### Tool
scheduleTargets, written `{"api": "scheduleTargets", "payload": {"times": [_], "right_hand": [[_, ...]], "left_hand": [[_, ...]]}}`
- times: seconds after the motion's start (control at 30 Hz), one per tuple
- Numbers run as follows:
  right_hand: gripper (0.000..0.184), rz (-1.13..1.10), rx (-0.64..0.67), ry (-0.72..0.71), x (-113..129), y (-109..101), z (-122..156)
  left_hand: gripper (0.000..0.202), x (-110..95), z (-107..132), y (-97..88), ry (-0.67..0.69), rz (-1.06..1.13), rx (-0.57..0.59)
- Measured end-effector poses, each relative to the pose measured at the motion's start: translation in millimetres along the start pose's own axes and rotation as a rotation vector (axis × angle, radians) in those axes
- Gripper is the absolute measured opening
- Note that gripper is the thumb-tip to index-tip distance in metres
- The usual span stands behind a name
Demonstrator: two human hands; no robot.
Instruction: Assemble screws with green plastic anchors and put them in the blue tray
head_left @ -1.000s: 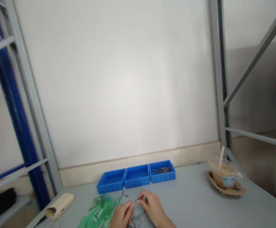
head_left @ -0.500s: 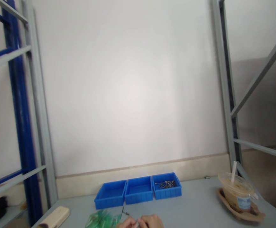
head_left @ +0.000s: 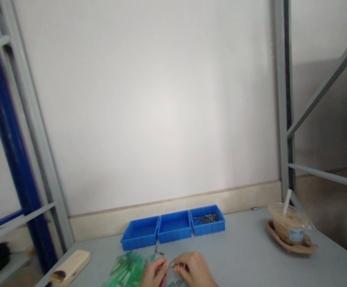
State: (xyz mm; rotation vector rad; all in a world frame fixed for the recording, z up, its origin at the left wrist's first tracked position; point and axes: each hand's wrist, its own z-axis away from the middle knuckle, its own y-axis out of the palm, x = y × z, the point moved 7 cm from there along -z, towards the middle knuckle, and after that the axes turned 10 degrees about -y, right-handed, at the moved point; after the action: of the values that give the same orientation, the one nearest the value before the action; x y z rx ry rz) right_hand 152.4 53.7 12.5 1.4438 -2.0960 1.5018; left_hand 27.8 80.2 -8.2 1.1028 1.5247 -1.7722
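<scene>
At the bottom edge my left hand (head_left: pixel 154 273) is closed, its fingertips pinched together around one end of a thin metal piece (head_left: pixel 172 266), too small to name exactly. My right hand (head_left: pixel 196 270) pinches the other end, so the piece spans the small gap between both hands. Below them some grey metal parts (head_left: pixel 176 283) lie on the table, partly hidden. Left of my left hand is a heap of green clear plastic bags (head_left: pixel 128 268). Just beyond that hand lie a few small screw-like metal parts (head_left: pixel 159 252).
Three blue bins (head_left: pixel 175 235) stand in a row behind my hands; the right one holds many thin metal pieces (head_left: pixel 207 219). A cream-coloured box-like device (head_left: pixel 73 265) lies at the left. To the right, a lidded drink cup (head_left: pixel 289 225) stands in a cardboard carrier (head_left: pixel 306 248).
The view has tilted down, so more of both hands and the table shows. My hands have moved slightly apart, and the thin metal piece shows between them.
</scene>
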Motion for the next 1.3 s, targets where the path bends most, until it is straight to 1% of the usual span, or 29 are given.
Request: {"api": "scheduleTargets", "payload": {"times": [0.07,0.13,0.17,0.23,0.3,0.37,0.43,0.5,0.57,0.6,0.63,0.67,0.7,0.73,0.77,0.8,0.87,0.9,0.93,0.97,1.0,1.03,1.17,1.23,1.3], "right_hand": [[0.02,0.034,0.005,0.001,5.1,-1.1,1.8],[0.023,0.07,-0.01,0.007,10.8,-7.9,3.7],[0.023,0.086,-0.019,0.019,12.6,-13.7,4.5],[0.025,0.108,-0.021,0.06,12.0,-29.6,4.7],[0.029,0.112,-0.051,0.096,6.7,-54.0,2.4],[0.031,0.152,-0.141,0.116,-1.8,-88.3,-2.0],[0.031,0.264,-0.219,0.153,-13.4,-125.4,-6.7],[0.031,0.444,-0.234,0.213,-25.5,-157.5,-10.9],[0.025,0.628,-0.222,0.211,-29.9,-178.3,-15.6],[0.023,0.689,-0.25,0.207,-28.8,-184.7,-16.7],[0.023,0.71,-0.289,0.207,-25.9,-186.5,-17.1],[0.023,0.695,-0.335,0.207,-21.2,-183.3,-16.9],[0.023,0.644,-0.372,0.202,-15.0,-174.0,-16.6],[0.024,0.563,-0.358,0.17,-7.3,-156.6,-18.0],[0.024,0.482,-0.296,0.117,2.2,-132.5,-20.7],[0.021,0.417,-0.191,0.05,13.3,-103.6,-23.6],[0.019,0.361,0.076,-0.105,37.0,-42.6,-25.5],[0.018,0.359,0.177,-0.155,46.0,-18.0,-23.9],[0.018,0.367,0.24,-0.169,51.2,0.0,-21.9],[0.018,0.381,0.267,-0.157,52.8,11.6,-19.8],[0.018,0.394,0.272,-0.129,51.5,18.0,-17.8],[0.018,0.404,0.257,-0.093,48.0,20.0,-15.9],[0.017,0.386,0.151,0.013,28.9,10.5,-8.9],[0.018,0.358,0.12,0.025,24.3,7.7,-7.3],[0.017,0.339,0.14,-0.009,26.2,12.0,-7.0]], "left_hand": [[0.059,-3.5,0.5,-5.0,0.019,0.001,-0.007],[0.057,-7.8,2.3,-15.5,0.038,0.028,-0.051],[0.057,-9.2,3.3,-21.2,0.041,0.034,-0.065],[0.056,-11.4,5.4,-36.6,0.061,0.034,-0.138],[0.054,-12.0,7.2,-51.8,0.086,0.054,-0.213],[0.052,-10.2,8.1,-62.0,0.085,0.084,-0.257],[0.048,-10.3,8.8,-65.7,0.097,0.079,-0.278],[0.043,-11.6,8.8,-64.6,0.107,0.065,-0.28],[0.039,-13.9,8.4,-61.4,0.126,0.058,-0.27],[0.038,-15.0,8.2,-59.9,0.135,0.052,-0.267],[0.037,-16.1,7.9,-58.7,0.143,0.047,-0.263],[0.037,-16.6,7.7,-58.1,0.147,0.046,-0.264],[0.036,-17.0,7.3,-57.4,0.148,0.048,-0.258],[0.035,-17.0,6.9,-56.9,0.147,0.053,-0.253],[0.035,-16.9,6.7,-56.8,0.146,0.061,-0.25],[0.034,-16.7,6.5,-57.2,0.144,0.069,-0.252],[0.034,-16.6,6.9,-59.3,0.146,0.085,-0.276],[0.034,-16.6,6.9,-59.9,0.146,0.09,-0.282],[0.035,-16.0,7.0,-61.3,0.141,0.098,-0.301],[0.035,-15.4,6.8,-61.6,0.134,0.095,-0.309],[0.034,-15.0,6.3,-61.0,0.13,0.083,-0.307],[0.034,-14.5,5.8,-60.4,0.125,0.068,-0.309],[0.034,-13.3,3.7,-54.1,0.109,-0.011,-0.287],[0.035,-13.7,3.3,-51.0,0.111,-0.049,-0.283],[0.035,-14.5,3.3,-48.4,0.119,-0.078,-0.283]]}}
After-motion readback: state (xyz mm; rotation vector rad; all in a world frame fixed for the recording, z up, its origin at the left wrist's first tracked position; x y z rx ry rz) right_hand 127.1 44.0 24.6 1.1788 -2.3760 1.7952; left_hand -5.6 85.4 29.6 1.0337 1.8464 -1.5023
